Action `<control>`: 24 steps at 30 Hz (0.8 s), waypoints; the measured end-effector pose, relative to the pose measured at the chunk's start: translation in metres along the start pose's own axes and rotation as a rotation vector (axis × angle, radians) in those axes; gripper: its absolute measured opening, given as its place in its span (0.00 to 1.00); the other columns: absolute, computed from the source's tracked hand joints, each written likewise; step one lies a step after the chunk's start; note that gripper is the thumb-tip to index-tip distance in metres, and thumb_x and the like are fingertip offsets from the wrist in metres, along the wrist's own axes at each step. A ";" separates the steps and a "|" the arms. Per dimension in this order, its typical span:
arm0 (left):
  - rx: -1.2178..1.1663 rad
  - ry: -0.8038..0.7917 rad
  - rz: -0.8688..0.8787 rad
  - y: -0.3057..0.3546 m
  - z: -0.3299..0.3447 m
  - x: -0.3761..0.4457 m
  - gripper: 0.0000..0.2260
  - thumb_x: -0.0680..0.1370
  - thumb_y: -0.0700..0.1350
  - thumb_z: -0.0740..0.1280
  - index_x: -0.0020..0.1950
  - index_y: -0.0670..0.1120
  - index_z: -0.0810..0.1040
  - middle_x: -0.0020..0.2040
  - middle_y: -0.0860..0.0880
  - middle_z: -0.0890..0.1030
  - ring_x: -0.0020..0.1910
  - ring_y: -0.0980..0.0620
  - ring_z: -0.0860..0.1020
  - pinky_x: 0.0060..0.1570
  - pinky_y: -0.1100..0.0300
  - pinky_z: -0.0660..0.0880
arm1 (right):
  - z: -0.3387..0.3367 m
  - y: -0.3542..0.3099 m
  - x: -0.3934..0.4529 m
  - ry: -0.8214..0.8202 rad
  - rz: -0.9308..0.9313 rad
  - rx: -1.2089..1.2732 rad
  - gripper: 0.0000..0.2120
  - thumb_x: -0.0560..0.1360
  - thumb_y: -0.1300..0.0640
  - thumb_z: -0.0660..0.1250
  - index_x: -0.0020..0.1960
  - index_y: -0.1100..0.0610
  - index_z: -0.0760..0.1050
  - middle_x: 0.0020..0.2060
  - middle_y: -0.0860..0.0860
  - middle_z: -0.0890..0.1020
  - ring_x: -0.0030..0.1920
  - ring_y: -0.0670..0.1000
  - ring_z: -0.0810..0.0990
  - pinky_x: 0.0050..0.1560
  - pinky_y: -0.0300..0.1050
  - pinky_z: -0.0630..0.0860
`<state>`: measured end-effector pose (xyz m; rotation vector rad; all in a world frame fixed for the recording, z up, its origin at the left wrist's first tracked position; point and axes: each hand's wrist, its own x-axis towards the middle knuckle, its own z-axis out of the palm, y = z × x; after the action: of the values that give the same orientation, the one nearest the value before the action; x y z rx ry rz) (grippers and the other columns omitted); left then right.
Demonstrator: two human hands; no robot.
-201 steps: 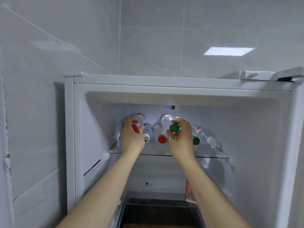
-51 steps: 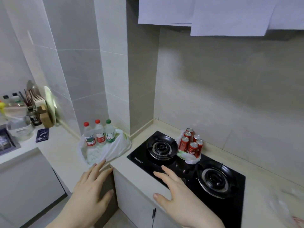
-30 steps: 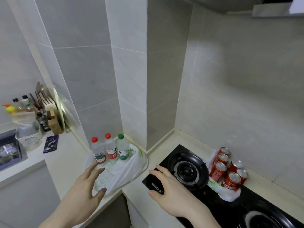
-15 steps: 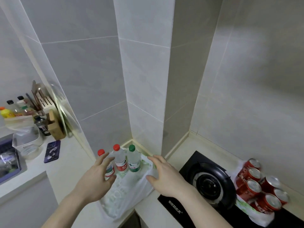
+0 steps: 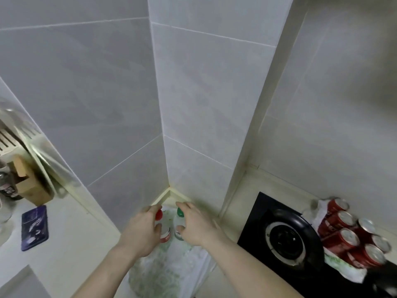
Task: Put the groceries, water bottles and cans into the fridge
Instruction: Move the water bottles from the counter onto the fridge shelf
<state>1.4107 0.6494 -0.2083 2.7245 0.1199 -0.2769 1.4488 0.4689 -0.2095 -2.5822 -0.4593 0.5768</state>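
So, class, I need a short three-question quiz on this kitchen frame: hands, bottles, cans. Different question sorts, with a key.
1. True or false: the left hand is at the red-capped water bottle.
2. Multiple choice: the red cans sit A) in the person's right hand, B) beside the gas burner on a white plastic bag, C) on the dark blue mat.
3. Fill in: the right hand closes around the water bottle with the ___ cap.

Key: 1 true; 2 B; 3 green.
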 end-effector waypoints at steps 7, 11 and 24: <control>-0.021 -0.013 0.004 -0.014 0.015 0.023 0.13 0.76 0.41 0.67 0.59 0.51 0.78 0.56 0.51 0.81 0.54 0.45 0.80 0.53 0.52 0.77 | 0.017 0.000 0.008 0.103 0.074 0.047 0.12 0.81 0.58 0.64 0.64 0.52 0.71 0.61 0.55 0.80 0.57 0.61 0.79 0.54 0.52 0.76; -0.036 0.006 0.034 -0.014 0.007 0.022 0.10 0.74 0.39 0.67 0.52 0.52 0.77 0.49 0.54 0.81 0.45 0.52 0.76 0.47 0.56 0.76 | 0.022 0.004 -0.007 0.184 0.119 0.149 0.10 0.82 0.57 0.64 0.62 0.49 0.71 0.52 0.53 0.80 0.50 0.56 0.79 0.51 0.52 0.77; -0.116 0.011 0.484 0.086 -0.066 -0.059 0.12 0.76 0.55 0.72 0.58 0.64 0.78 0.44 0.63 0.79 0.44 0.59 0.77 0.43 0.58 0.76 | -0.031 0.033 -0.206 0.533 0.312 0.553 0.13 0.80 0.50 0.69 0.60 0.35 0.72 0.37 0.50 0.84 0.38 0.47 0.85 0.45 0.51 0.83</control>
<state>1.3752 0.5945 -0.1036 2.5394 -0.4985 -0.1095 1.2942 0.3461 -0.1353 -2.1464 0.2554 0.0683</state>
